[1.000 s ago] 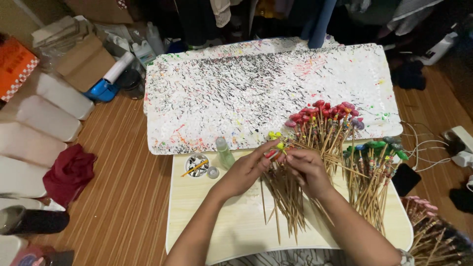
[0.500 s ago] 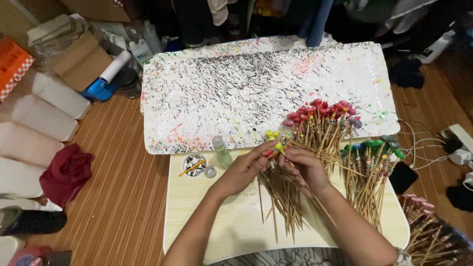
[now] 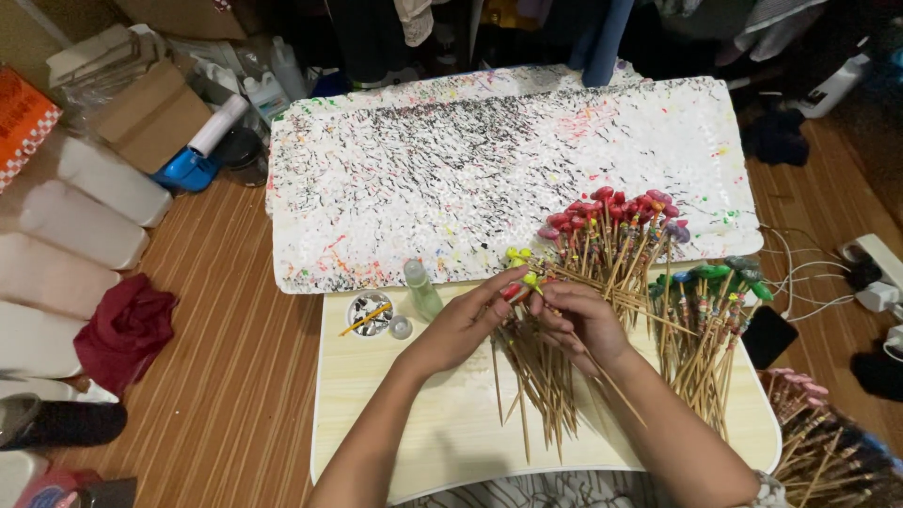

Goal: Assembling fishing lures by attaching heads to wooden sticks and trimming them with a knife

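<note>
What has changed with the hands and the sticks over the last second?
Hardly anything. The left hand and right hand stay together over the plain wooden sticks, pinching a yellow-tipped stick. The red-tipped bundle, green-tipped bundle and speckled board lie as before.

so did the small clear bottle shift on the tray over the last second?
No. The small clear bottle stands in the same spot beside the round dish, just below the speckled board's edge.

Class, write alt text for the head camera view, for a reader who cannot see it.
Two hands, left hand and right hand, pinch a yellow-tipped wooden stick above a pile of plain sticks on a pale table. Red-tipped sticks and green-tipped sticks lie to the right, with a paint-speckled white board behind them.
</note>
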